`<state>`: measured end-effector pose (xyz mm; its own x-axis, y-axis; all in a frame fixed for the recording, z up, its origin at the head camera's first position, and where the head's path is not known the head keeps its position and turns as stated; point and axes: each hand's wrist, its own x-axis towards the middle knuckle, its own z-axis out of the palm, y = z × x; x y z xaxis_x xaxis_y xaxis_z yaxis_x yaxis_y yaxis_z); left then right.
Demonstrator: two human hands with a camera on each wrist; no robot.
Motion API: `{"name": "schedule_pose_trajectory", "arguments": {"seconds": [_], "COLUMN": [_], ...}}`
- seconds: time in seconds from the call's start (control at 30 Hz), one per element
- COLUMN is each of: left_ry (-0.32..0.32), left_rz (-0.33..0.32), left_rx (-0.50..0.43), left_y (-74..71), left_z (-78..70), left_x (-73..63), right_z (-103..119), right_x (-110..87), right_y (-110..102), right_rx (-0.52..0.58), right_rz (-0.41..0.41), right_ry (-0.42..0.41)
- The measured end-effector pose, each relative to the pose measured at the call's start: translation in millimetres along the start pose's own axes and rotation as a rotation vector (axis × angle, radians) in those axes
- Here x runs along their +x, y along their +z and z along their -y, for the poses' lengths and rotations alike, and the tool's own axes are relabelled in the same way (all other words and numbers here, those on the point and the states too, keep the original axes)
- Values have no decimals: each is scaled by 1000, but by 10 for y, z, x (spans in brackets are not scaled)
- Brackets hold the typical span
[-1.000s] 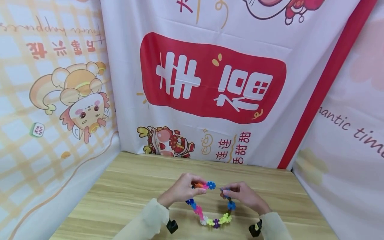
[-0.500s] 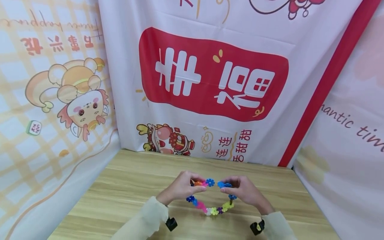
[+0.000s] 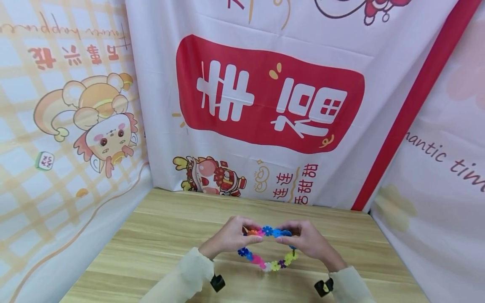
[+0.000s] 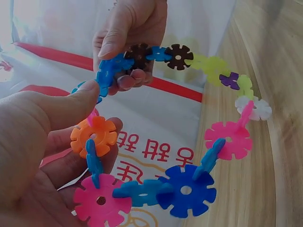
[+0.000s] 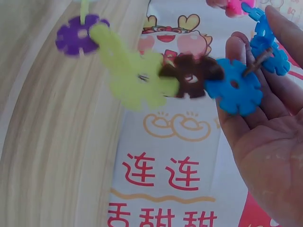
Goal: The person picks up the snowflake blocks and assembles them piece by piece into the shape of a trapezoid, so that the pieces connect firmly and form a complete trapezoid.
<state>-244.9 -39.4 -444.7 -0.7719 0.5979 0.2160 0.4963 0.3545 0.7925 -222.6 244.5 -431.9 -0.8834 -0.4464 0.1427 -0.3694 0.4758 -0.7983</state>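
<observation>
Colourful notched plastic snowflake discs are slotted together into a ring-shaped chain (image 3: 257,260), held up over the table. At its far left my left hand (image 3: 231,239) pinches the chain, thumb and fingers near an orange disc (image 4: 106,131). My right hand (image 3: 308,240) pinches blue discs at the far right. Between the two thumbs, a blue disc (image 3: 267,230) of the left end meets the blue discs of the right end, edges overlapping in the head view. The rest of the loop hangs toward me, with a purple disc (image 5: 66,41) and a yellow disc (image 5: 142,97).
The wood-grain table (image 3: 170,235) lies under both hands. A white cloth with a red panel (image 3: 265,63) hangs behind it, and printed cloths (image 3: 87,202) stand at the sides. Black wrist mounts (image 3: 217,283) sit at the cuffs.
My right hand has lifted its end and the gap between the two chain ends has closed, blue discs now meeting. The lower loop has risen slightly and swung.
</observation>
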Motion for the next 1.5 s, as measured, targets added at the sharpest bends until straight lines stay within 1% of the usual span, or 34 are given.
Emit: {"name": "schedule_pose_trajectory", "arguments": {"seconds": [0.13,0.3,0.43,0.6,0.7,0.87,0.97,1.1,1.17,1.37,1.5], "left_ry": [6,63,82,81,63,53,67,86,87,56,20], "left_rz": [-6,-55,-93,-141,-169,-196,-201,-213,-206,-140,-133], "left_rx": [-16,-14,-54,-129,-172,-202,-216,-229,-239,-302,-294], "left_y": [12,24,32,44,49,57,61,67,70,78,64], "left_z": [-2,0,-14,-25,-30,-34,-38,-41,-42,-39,-31], "left_x": [-4,-13,-26,-24,-17,-16,-25,-39,-42,-46,-31], "right_z": [14,36,60,108,148,219,240,224,205,170,169], "right_x": [2,0,3,14,20,27,40,66,66,19,39], "right_y": [18,26,28,36,58,98,114,128,133,158,163], "right_rx": [2,17,29,37,39,45,49,59,67,132,150], "right_rz": [-12,-35,-60,-91,-110,-124,-128,-124,-117,-92,-99], "right_ry": [-9,8,-1,-36,-48,-73,-89,-86,-81,-60,-46]}}
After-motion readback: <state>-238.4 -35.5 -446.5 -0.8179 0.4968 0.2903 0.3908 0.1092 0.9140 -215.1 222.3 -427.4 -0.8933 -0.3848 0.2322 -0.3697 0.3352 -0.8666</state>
